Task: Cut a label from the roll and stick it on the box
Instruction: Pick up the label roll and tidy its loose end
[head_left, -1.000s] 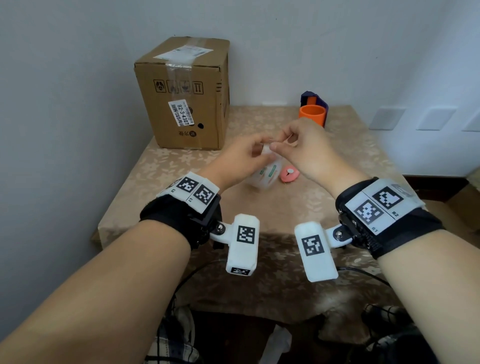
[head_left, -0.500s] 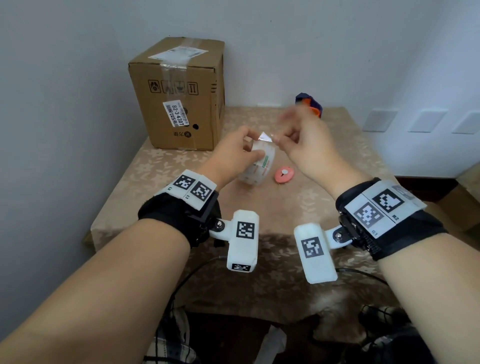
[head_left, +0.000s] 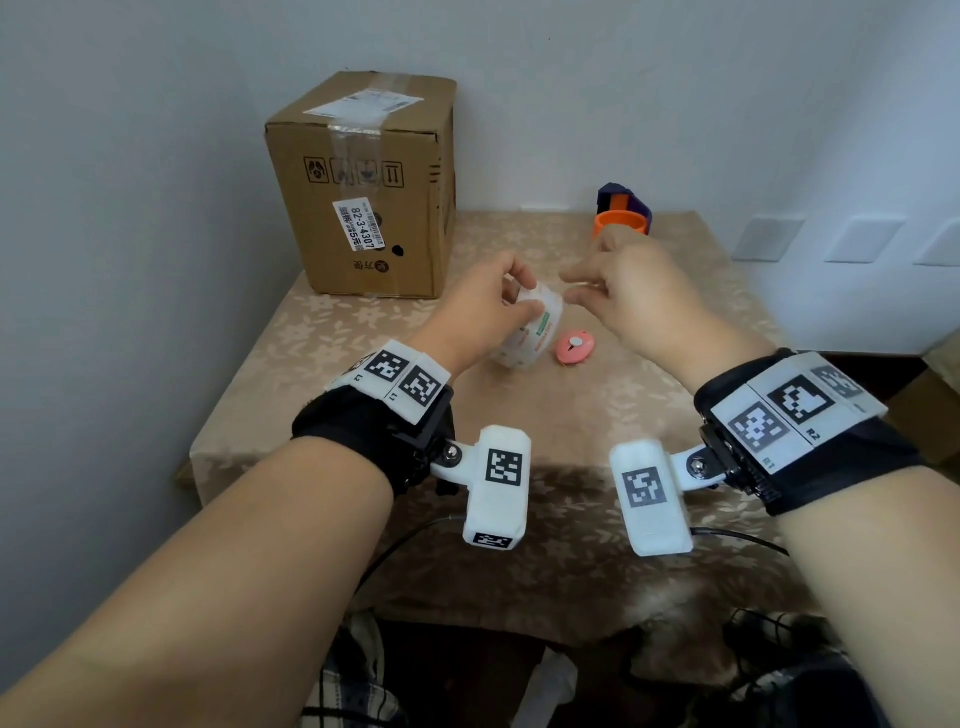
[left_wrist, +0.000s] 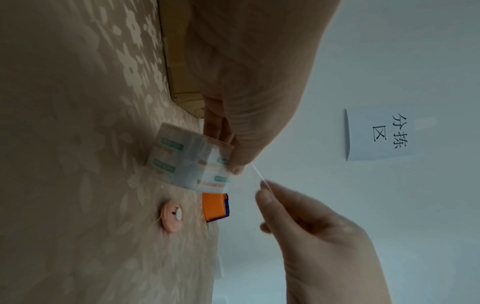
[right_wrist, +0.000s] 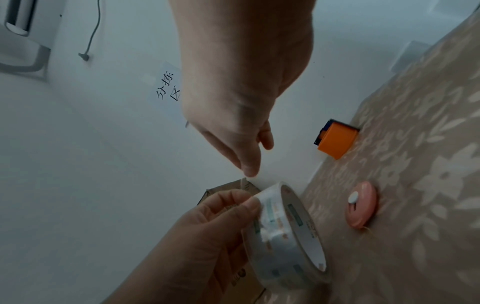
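Floral-clothed worktop (head_left: 597, 415): label roll (head_left: 530, 332) is gripped by left hand (head_left: 478, 312); its free end is pinched by right hand (head_left: 634, 296) at 3 o'clock; box (head_left: 363, 187) at 11 o'clock.

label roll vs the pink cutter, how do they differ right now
The label roll is whitish with green and orange print; the cutter is plain pink with a white button. The roll is in the left hand, lifted and tilted, while the cutter lies flat and untouched on the table. The roll looks larger than the cutter. The right hand pinches the roll's free end. Both are roundish.
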